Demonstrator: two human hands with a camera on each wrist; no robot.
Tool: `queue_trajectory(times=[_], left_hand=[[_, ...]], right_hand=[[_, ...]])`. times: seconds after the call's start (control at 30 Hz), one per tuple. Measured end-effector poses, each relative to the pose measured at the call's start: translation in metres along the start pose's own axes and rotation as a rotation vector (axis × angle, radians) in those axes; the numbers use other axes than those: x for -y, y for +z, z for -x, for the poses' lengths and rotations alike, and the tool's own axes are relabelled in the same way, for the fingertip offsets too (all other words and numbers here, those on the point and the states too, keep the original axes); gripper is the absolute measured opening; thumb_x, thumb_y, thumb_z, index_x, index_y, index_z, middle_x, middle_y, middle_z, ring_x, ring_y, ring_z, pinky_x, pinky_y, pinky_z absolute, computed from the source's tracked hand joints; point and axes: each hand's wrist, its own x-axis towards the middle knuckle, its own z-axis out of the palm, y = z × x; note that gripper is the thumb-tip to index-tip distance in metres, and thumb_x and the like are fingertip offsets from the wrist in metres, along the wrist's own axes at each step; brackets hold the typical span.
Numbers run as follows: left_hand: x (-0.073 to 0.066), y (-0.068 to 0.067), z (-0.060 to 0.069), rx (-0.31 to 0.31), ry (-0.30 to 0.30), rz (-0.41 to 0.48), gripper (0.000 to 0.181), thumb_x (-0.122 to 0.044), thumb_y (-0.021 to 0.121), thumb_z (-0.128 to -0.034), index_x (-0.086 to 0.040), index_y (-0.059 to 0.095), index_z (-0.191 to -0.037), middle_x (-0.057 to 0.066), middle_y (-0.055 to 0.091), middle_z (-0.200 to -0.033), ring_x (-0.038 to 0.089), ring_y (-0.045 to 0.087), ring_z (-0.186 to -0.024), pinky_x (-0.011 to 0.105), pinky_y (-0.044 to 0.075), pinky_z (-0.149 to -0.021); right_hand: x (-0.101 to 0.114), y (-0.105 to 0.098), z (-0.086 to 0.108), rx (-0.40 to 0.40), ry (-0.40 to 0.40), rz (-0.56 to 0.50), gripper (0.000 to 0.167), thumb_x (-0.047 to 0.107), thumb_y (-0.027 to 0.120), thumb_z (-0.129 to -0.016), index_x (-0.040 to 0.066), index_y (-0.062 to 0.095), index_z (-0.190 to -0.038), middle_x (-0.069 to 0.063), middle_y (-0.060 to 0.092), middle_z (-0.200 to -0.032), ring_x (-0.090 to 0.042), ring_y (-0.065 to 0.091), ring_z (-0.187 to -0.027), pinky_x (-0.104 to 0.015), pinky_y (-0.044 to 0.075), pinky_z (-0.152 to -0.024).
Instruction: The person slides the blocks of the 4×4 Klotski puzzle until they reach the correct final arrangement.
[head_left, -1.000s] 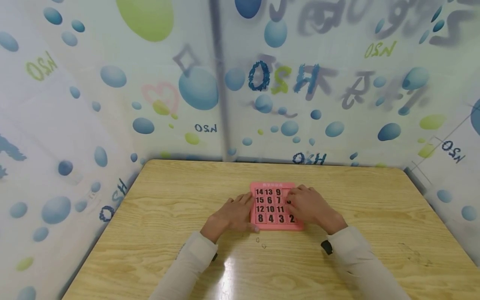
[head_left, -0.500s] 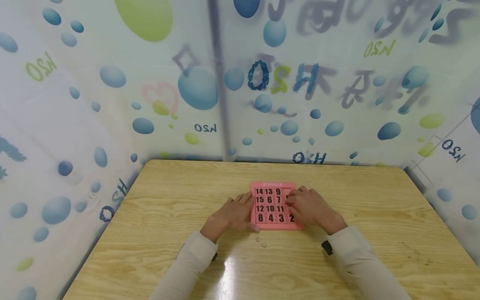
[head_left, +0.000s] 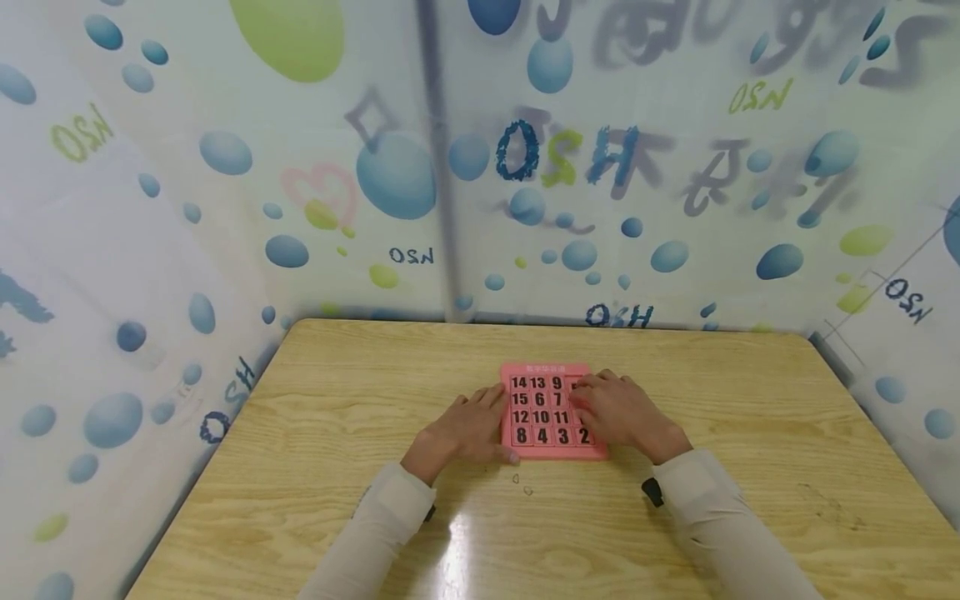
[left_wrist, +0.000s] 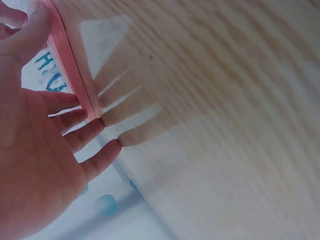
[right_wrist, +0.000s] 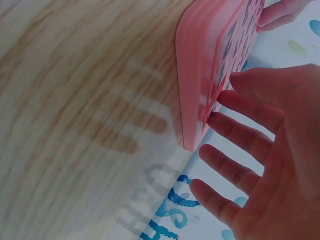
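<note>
A pink sliding number puzzle (head_left: 555,453) lies flat on the wooden table, its black-numbered tiles in rows. Along its left side rests my left hand (head_left: 468,427), thumb by the near left corner. In the left wrist view, those fingers (left_wrist: 87,135) are extended, with some tips against the pink rim. My right hand (head_left: 630,417) reaches over the right column, hiding part of its tiles. The right wrist view shows the index and middle fingertips (right_wrist: 216,120) at the tile face, the thumb close above, and the other fingers spread off the board.
The wooden table (head_left: 337,392) extends around the puzzle on all sides. Behind it and to both sides stand pale walls (head_left: 675,208) printed with blue and green drops. Two small marks (head_left: 521,485) show on the wood just in front of the puzzle.
A tile in the right column has slid away from me, into the gap at the top right corner, under my right fingers. My left hand and the puzzle frame have stayed put.
</note>
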Motion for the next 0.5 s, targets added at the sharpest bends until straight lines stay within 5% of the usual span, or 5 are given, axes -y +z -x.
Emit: queue_trajectory(times=[0.5], left_hand=[[0.0018, 0.0023, -0.0016, -0.007, -0.001, -0.012, 0.106, -0.067, 0.062, -0.0859, -0.008, 0.013, -0.160, 0.010, 0.012, -0.167, 0.027, 0.018, -0.152, 0.055, 0.025, -0.119]], right_hand=[[-0.0021, 0.0026, -0.0038, 0.005, 0.020, -0.006, 0.035, 0.032, 0.057, -0.100, 0.014, 0.067, -0.128, -0.009, 0.062, -0.133, -0.036, 0.052, -0.126, -0.060, 0.043, -0.104]])
